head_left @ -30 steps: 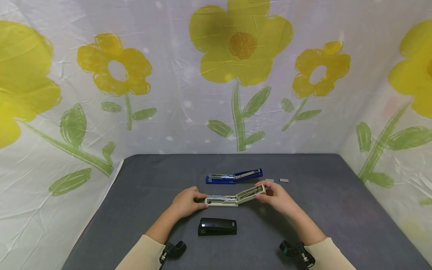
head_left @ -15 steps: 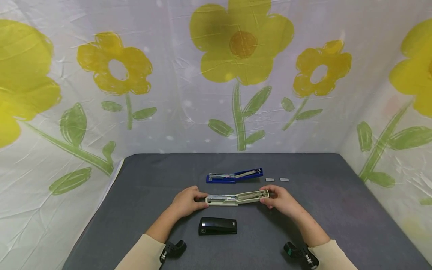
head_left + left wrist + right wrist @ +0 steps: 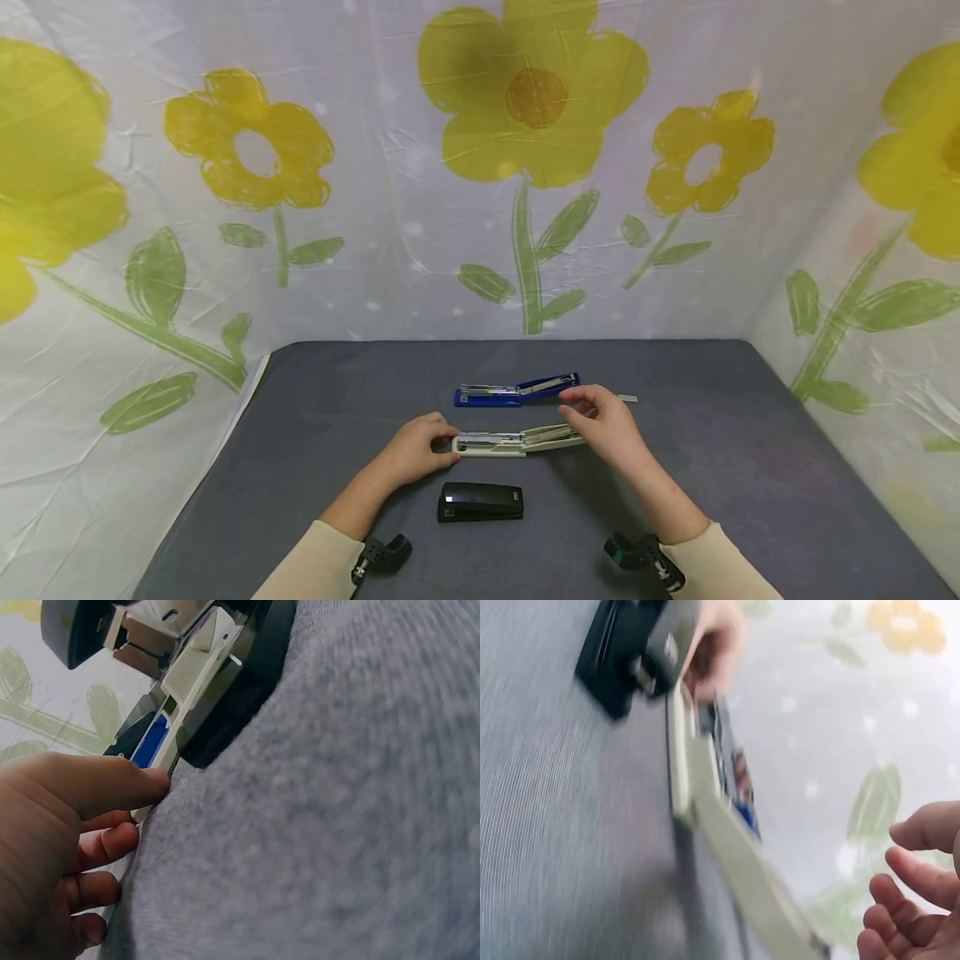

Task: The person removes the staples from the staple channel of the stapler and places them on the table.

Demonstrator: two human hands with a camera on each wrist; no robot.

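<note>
Spread open in the middle of the table, a cream stapler [image 3: 489, 446] has its top arm swung back to the right. My left hand [image 3: 414, 448] holds its left end between thumb and fingers; the left wrist view shows the thumb against that end. My right hand [image 3: 611, 427] hovers over the raised arm's tip, covering part of it in the head view. In the right wrist view, the right fingers [image 3: 922, 881] are loosely bent, with nothing between them, apart from the cream arm [image 3: 742, 862]. Behind lies a blue stapler [image 3: 487, 400], opened the same way.
A closed black stapler [image 3: 480, 502] lies in front of the cream one. A small, flat grey piece [image 3: 628, 398] shows just behind my right hand. Grey cloth [image 3: 360, 375] covers the table, and a flower-printed curtain [image 3: 405, 275] surrounds it.
My right hand first lowered the cream stapler's arm further right, then let go and moved up and left, toward the blue stapler's end. The left hand keeps its hold.
</note>
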